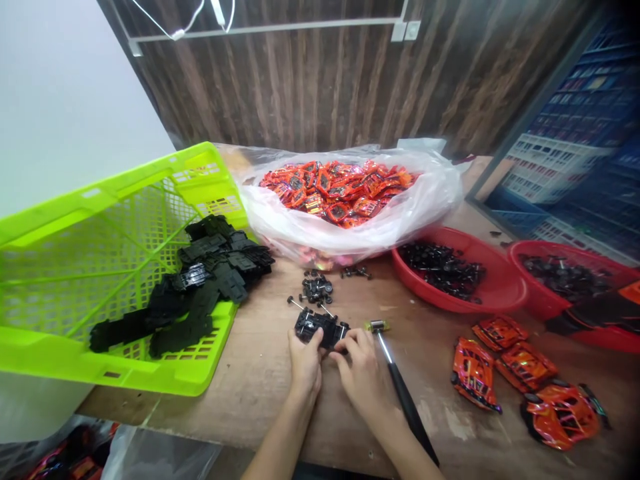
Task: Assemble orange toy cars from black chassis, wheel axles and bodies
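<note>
Between my hands is a black toy car chassis (316, 325) with wheels and axles at its edges. My left hand (306, 357) is closed on its left side, the thumb lying on top. At the right end, the fingers of my right hand (361, 357) are bent together against the chassis by a wheel; whether they pinch a separate part is hidden. Just beyond lies a small pile of wheel axles (316, 288), with a few loose ones (356, 273) to its right. A hammer (400, 383) with a black handle rests beside my right forearm.
A tilted green crate (125, 381) holding black chassis parts (220, 260) stands left. At the back, a plastic bag (435, 193) is full of orange car shells (345, 190). Red bowls (505, 293) of wheels stand right, behind several orange toy cars (525, 367).
</note>
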`<control>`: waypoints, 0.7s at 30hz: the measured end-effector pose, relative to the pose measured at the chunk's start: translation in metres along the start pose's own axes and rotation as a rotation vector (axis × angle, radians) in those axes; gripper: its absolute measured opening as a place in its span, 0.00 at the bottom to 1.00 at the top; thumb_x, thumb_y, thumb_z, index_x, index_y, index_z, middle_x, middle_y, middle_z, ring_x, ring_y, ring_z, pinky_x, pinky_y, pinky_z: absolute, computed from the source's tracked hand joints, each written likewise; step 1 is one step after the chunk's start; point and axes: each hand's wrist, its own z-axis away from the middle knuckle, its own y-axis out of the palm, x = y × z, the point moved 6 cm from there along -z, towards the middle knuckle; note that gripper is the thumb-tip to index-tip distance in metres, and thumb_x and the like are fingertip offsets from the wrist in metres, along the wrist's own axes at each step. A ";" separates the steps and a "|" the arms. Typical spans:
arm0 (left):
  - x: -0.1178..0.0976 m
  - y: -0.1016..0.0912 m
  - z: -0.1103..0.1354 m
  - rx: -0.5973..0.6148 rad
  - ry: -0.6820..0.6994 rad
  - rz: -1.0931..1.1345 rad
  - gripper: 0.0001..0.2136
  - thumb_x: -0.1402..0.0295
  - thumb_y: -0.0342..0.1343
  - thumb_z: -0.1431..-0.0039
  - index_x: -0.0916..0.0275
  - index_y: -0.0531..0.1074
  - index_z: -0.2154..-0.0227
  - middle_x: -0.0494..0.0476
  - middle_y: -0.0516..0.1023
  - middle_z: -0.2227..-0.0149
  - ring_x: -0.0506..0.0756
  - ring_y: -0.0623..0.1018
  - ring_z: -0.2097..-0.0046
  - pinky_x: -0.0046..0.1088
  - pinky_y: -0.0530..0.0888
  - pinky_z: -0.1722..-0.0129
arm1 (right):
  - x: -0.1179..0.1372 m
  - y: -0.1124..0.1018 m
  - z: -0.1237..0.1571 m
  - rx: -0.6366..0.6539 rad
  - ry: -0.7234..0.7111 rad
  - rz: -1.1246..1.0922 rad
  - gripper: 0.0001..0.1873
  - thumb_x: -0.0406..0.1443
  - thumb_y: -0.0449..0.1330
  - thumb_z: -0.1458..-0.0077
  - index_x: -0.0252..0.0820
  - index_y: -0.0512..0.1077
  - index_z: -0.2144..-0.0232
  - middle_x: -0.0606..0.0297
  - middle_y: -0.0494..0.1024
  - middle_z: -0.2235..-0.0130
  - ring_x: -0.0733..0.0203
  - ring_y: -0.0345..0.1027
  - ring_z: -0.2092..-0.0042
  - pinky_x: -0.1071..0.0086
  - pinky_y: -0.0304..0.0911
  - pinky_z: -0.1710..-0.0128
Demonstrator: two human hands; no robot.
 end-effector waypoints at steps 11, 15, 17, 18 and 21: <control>-0.006 0.001 0.004 0.004 0.039 -0.007 0.18 0.74 0.65 0.56 0.61 0.60 0.66 0.51 0.75 0.69 0.50 0.78 0.70 0.25 0.75 0.70 | 0.002 0.011 0.003 0.029 -0.088 0.031 0.06 0.29 0.55 0.48 0.43 0.68 0.73 0.58 0.69 0.65 0.52 0.62 0.60 0.57 0.61 0.60; -0.007 -0.018 0.005 -0.060 0.034 -0.075 0.17 0.77 0.63 0.54 0.61 0.62 0.64 0.52 0.76 0.68 0.51 0.78 0.67 0.26 0.76 0.67 | 0.012 -0.006 -0.008 0.000 -0.085 -0.026 0.06 0.34 0.57 0.47 0.45 0.69 0.64 0.57 0.69 0.60 0.50 0.63 0.57 0.57 0.62 0.58; -0.005 -0.031 0.003 -0.121 0.005 -0.104 0.15 0.79 0.61 0.52 0.61 0.62 0.64 0.53 0.75 0.67 0.51 0.78 0.66 0.27 0.76 0.67 | 0.016 -0.030 -0.040 -0.092 -0.140 -0.073 0.09 0.36 0.55 0.45 0.46 0.68 0.60 0.57 0.69 0.59 0.52 0.64 0.56 0.60 0.62 0.56; -0.004 -0.035 0.001 -0.148 -0.011 -0.108 0.15 0.80 0.60 0.52 0.61 0.62 0.65 0.53 0.75 0.67 0.51 0.78 0.67 0.27 0.76 0.68 | 0.017 -0.043 -0.065 -0.146 -0.169 -0.084 0.09 0.36 0.53 0.43 0.45 0.67 0.60 0.57 0.69 0.59 0.53 0.65 0.55 0.61 0.62 0.55; -0.003 -0.034 -0.010 -0.182 -0.024 -0.077 0.14 0.80 0.59 0.51 0.61 0.62 0.66 0.52 0.74 0.69 0.51 0.77 0.68 0.27 0.75 0.68 | 0.007 -0.073 -0.164 -0.212 -0.134 0.048 0.10 0.35 0.49 0.41 0.40 0.67 0.60 0.55 0.71 0.57 0.55 0.65 0.53 0.64 0.61 0.52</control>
